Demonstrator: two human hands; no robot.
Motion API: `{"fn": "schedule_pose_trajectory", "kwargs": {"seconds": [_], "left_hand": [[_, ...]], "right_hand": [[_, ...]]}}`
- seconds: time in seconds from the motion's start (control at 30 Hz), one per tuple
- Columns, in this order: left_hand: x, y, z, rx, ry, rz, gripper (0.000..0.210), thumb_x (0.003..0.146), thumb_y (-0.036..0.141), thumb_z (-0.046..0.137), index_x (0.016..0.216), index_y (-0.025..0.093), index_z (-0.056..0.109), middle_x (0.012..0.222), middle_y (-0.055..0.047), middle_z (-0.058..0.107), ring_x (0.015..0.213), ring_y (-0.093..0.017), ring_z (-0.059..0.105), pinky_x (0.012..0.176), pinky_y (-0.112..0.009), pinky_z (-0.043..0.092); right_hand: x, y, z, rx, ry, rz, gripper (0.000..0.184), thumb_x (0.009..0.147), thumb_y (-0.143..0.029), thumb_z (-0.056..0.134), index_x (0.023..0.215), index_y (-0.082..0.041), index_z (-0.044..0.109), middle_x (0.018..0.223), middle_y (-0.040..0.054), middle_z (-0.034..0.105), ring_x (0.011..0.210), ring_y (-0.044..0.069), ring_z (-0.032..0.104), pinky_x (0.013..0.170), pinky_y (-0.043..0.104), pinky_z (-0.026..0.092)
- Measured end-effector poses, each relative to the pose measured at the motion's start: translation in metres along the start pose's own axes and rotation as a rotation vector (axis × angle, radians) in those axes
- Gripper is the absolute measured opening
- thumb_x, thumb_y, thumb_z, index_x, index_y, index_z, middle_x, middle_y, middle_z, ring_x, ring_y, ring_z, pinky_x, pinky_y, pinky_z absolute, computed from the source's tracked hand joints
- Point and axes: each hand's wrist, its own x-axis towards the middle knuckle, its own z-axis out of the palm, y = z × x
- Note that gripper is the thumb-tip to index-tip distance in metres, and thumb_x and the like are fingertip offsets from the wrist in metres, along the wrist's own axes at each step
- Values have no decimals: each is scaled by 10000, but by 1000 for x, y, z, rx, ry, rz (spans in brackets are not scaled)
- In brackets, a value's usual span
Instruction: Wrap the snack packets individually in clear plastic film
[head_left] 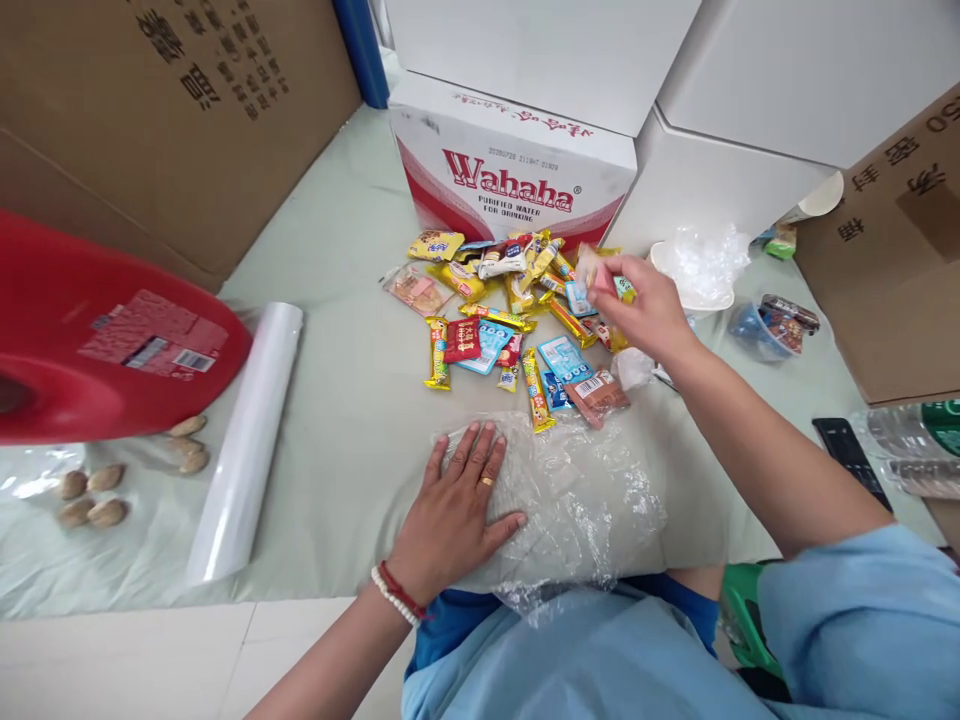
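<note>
My left hand (459, 500) lies flat, fingers spread, on the left side of a crumpled clear plastic bag (585, 500) at the table's near edge. My right hand (637, 300) pinches a small pinkish snack packet (592, 272) with a clear wrapper, raised over the right side of a snack pile. That pile holds several yellow-wrapped snacks (537, 390), light blue packets (566, 360), a red packet (462, 340) and a brown packet with a barcode (598, 393). A flat clear-and-pink packet (417, 290) sits at the pile's left.
Behind the pile stands a Wahaha water carton (517, 165). To the left are a roll of plastic film (247, 440), a red jug (127, 340) and several brown nuts (107, 512). On the right are a white bowl (694, 285), a blue cup (761, 335) and a black phone (851, 460).
</note>
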Motion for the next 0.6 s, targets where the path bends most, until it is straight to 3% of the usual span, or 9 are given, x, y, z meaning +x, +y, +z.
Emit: {"fn": "schedule_pose_trajectory", "kwargs": {"seconds": [0.07, 0.13, 0.23, 0.3, 0.43, 0.5, 0.6], "left_hand": [[0, 0, 0, 10, 7, 11, 943, 993, 733, 471, 1672, 99, 315, 1739, -195, 298, 1621, -393, 283, 1338, -614, 119], [0, -1, 0, 25, 10, 21, 930, 1001, 721, 463, 1667, 87, 325, 1738, -203, 293, 1622, -393, 278, 1340, -607, 99], [0, 0, 0, 28, 9, 22, 902, 1003, 713, 459, 1655, 96, 361, 1741, -194, 288, 1625, -381, 276, 1344, -586, 85], [1, 0, -1, 11, 9, 12, 887, 995, 711, 469, 1647, 115, 388, 1740, -183, 299, 1624, -373, 284, 1347, -574, 90], [-1, -2, -2, -15, 3, 20, 902, 981, 719, 491, 1643, 114, 393, 1734, -185, 312, 1622, -362, 294, 1353, -574, 56], [-4, -6, -2, -22, 11, 27, 966, 957, 762, 504, 1654, 109, 361, 1726, -199, 323, 1612, -373, 313, 1348, -607, -2], [-11, -13, -1, -6, 21, 2, 1070, 913, 821, 521, 1672, 98, 304, 1712, -235, 329, 1600, -410, 323, 1321, -675, -55]], "right_hand": [[-43, -28, -17, 127, -140, -149, 190, 1008, -375, 588, 1107, -233, 668, 1113, 86, 725, 1057, 267, 649, 981, 438, 504], [-90, -56, -17, 218, -334, -283, 226, 1009, -323, 584, 1193, -225, 671, 1156, 113, 725, 1098, 266, 649, 990, 436, 523], [-151, -85, 10, 189, -505, -304, 331, 992, -260, 613, 1309, -183, 670, 1240, 150, 714, 1245, 295, 608, 1061, 470, 528], [-180, -91, 35, 84, -552, -257, 392, 1000, -260, 631, 1384, -192, 658, 1356, 163, 691, 1364, 322, 557, 1140, 528, 495], [-211, -83, 66, -46, -555, -269, 544, 1034, -258, 596, 1572, -208, 528, 1634, 165, 514, 1539, 333, 429, 1279, 605, 351], [-216, -79, 67, -59, -573, -279, 577, 1051, -236, 558, 1621, -228, 469, 1680, 138, 467, 1576, 323, 388, 1306, 625, 292], [-205, -76, 49, -27, -655, -248, 629, 1027, -301, 626, 1631, -255, 461, 1700, 125, 440, 1609, 349, 330, 1304, 658, 259]]}}
